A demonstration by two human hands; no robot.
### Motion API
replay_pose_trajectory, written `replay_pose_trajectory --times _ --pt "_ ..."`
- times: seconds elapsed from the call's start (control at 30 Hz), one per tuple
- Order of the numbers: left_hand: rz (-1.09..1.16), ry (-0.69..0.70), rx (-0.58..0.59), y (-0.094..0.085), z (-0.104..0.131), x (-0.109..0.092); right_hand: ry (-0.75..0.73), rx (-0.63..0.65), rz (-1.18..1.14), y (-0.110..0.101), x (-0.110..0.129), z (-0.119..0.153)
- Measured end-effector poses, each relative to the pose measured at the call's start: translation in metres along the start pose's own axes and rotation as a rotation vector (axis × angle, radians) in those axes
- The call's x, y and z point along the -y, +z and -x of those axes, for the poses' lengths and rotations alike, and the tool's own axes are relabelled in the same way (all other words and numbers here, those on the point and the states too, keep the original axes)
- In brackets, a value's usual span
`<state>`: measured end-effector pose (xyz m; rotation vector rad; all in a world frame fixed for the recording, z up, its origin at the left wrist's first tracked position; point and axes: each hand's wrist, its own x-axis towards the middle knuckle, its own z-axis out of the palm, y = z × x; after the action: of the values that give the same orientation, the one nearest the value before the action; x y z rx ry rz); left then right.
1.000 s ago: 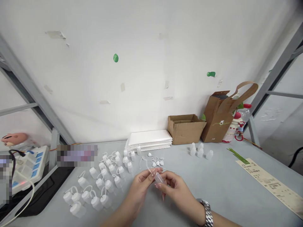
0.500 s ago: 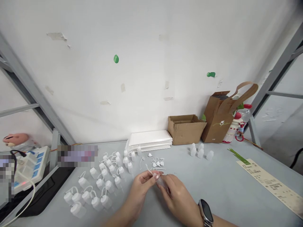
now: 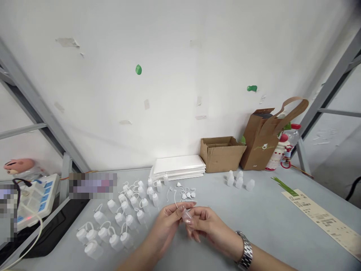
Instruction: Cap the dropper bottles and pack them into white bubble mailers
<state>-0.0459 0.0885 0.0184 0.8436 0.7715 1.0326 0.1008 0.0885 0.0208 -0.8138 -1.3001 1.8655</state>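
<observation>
Both hands meet near the front middle of the table around a small translucent plastic bottle (image 3: 186, 217). My left hand (image 3: 167, 226) pinches its upper end, where a thin white strap (image 3: 175, 198) sticks up. My right hand (image 3: 210, 225) is closed on the bottle's body from the right, fingers curled beneath it. The bottle is tilted and partly covered by the fingers. Just beyond my hands lie several loose white caps with straps (image 3: 184, 195). To the left stand many small white bottles (image 3: 120, 218), most with looped straps on their tops.
Several bottles without straps (image 3: 239, 183) stand at the right. Behind are a stack of white flat boxes (image 3: 179, 165), an open cardboard box (image 3: 224, 158) and a brown paper bag (image 3: 261, 146). A printed paper strip (image 3: 324, 222) lies right; a power strip (image 3: 42, 199) sits left.
My right hand has rolled over at the wrist, so the watch band shows instead of the watch face. Its fingers have shifted round the bottle, and more of the bottle is visible.
</observation>
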Motion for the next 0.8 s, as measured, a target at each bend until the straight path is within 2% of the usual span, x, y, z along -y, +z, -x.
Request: replay_pose_trajectory --times 0.2,0.33,0.57,0.8 --pt "0.084 0.012 -0.013 -0.005 -0.002 0.005 -0.106 -0.184 0.049 -0.005 -0.014 -0.004" --pt "0.100 0.008 -0.010 -0.006 -0.002 0.007 -0.131 -0.235 0.073 -0.005 -0.014 -0.003" --pt "0.068 0.038 -0.049 0.004 0.001 0.010 -0.153 -0.288 0.083 0.002 -0.013 -0.001" --pt "-0.085 0.068 -0.120 0.004 0.004 0.004 -0.278 -0.418 0.419 0.000 -0.014 0.006"
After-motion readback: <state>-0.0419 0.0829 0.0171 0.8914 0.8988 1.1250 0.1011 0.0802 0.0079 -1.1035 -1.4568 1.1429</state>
